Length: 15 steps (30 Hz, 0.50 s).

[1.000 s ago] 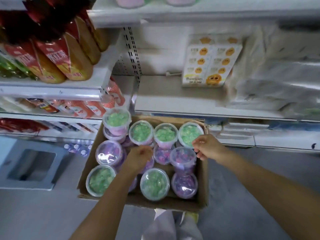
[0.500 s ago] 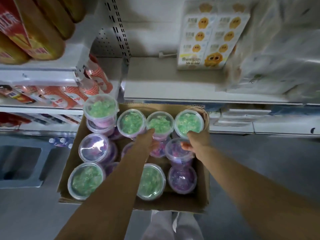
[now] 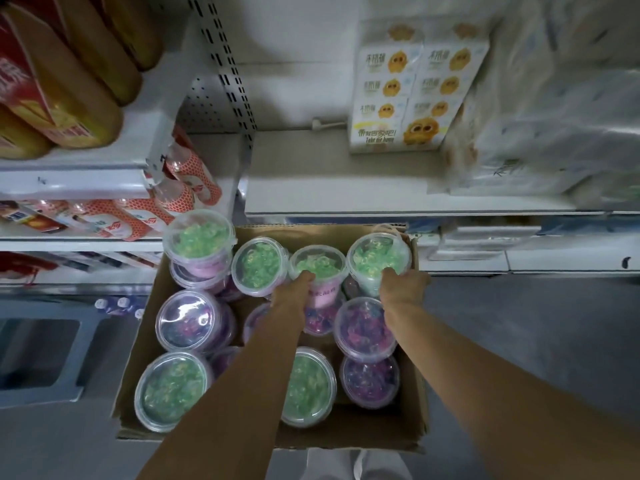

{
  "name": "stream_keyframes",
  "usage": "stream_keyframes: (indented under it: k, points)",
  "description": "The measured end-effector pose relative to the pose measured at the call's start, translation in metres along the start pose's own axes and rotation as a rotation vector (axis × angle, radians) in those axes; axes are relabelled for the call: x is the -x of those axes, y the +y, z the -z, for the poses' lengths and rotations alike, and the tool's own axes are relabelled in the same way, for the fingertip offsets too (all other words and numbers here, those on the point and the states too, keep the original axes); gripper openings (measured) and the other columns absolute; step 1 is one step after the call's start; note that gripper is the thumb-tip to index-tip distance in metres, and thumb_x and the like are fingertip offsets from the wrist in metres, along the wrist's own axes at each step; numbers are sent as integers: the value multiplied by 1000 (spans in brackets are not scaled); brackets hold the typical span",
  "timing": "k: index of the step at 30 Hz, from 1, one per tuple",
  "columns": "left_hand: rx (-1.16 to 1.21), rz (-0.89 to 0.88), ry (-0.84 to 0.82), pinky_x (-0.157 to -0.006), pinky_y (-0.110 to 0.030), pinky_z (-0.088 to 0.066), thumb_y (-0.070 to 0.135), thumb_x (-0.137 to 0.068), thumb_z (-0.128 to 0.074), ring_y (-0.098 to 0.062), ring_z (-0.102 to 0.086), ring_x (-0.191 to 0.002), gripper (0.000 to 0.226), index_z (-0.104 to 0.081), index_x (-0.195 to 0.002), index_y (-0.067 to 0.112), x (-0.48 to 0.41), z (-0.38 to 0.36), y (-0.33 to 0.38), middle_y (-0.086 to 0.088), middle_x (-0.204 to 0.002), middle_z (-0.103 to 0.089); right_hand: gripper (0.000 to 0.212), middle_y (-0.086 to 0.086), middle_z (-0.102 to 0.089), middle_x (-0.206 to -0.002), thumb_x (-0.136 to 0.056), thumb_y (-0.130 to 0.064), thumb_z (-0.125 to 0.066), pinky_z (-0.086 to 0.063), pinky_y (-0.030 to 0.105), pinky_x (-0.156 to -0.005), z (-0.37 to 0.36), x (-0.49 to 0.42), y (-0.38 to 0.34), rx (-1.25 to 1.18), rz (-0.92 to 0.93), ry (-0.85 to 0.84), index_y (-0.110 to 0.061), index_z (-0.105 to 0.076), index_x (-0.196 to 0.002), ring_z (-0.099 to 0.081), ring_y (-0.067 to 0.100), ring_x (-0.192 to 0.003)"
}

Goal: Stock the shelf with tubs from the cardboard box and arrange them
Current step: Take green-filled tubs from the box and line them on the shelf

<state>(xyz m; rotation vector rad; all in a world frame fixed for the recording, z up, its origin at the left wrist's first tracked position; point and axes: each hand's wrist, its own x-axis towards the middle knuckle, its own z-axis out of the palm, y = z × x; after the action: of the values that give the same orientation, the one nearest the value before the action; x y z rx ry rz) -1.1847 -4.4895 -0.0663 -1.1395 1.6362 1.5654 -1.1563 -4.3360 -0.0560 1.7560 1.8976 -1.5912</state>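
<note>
In the far row of the cardboard box (image 3: pixel 143 341), the left grip (image 3: pixel 291 292) is clamped on the near side of the middle tub (image 3: pixel 317 263), a green-lidded one with a pink body. Most of its fingers are hidden under the hand. The right grip (image 3: pixel 403 287) is clamped the same way on the corner tub (image 3: pixel 377 258), also green, in the box's far right corner. Whether either tub has left the box floor is hard to tell. The left forearm crosses the box and covers part of a near green tub (image 3: pixel 308 386) and the purple tubs (image 3: pixel 194 318) toward the middle. At the box's far left corner one stacked green tub (image 3: pixel 199 237) sits on another. Just beyond the box runs the shelf (image 3: pixel 329 174), carrying a yellow-faced carton (image 3: pixel 412 98) and blurred plastic-wrapped packs (image 3: pixel 554 133). Left of the box lie orange-labelled bottles (image 3: pixel 187 181), partly cut off.
</note>
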Motion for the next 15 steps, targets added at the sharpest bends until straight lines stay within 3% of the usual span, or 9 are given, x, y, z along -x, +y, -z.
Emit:
stream_keyframes:
  k: [3, 5, 7, 9, 13, 15]
  points:
    - [36, 15, -35, -53, -25, -42, 26, -81, -67, -19, -50, -57, 21, -58, -79, 8, 10, 10, 2, -8, -68, -55, 40, 15, -57, -93, -79, -31, -54, -50, 36, -69, 17, -9, -9, -1, 136, -11, -1, -55, -106, -56, 27, -77]
    - [29, 17, -89, -59, -28, -45, 29, -82, -64, -21, -53, -63, 23, -57, -84, 7, 19, 19, 4, -10, -78, -58, 25, 15, -54, -80, -83, -27, -54, -40, 30, -54, 33, -10, -21, -28, 128, -58, -3, -56, -88, -50, 24, -64]
    - [29, 12, -129, -75, -38, -50, 31, -84, -62, -25, -56, -74, 26, -55, -82, 7, 30, 28, 7, -13, -85, -59, 18, 13, -50, -68, -88, -21, -54, -33, 25, -45, 49, -5, -36, -56, 87, -91, -4, -55, -81, -43, 21, -50]
    - [36, -20, -151, -84, -43, -50, 31, -87, -58, -26, -58, -76, 26, -54, -79, 7, 43, 37, 14, -13, -84, -62, 18, 11, -45, -59, -91, -19, -54, -29, 21, -38, 63, 2, -51, -54, 63, -128, -5, -51, -79, -37, 19, -43]
    - [76, -97, -172, -85, -47, -53, 29, -89, -58, -31, -63, -88, 24, -54, -81, 7, 70, 51, 33, -17, -96, -64, 15, 8, -41, -55, -92, -17, -54, -24, 18, -37, 89, 25, -77, -41, 73, -199, -7, -50, -81, -31, 15, -36]
    - [95, -131, -188, -79, -46, -55, 28, -89, -58, -29, -63, -85, 23, -52, -79, 8, 86, 58, 43, -17, -96, -61, 16, 7, -40, -55, -92, -17, -53, -22, 17, -37, 100, 38, -90, -55, 109, -240, -9, -49, -79, -28, 12, -32]
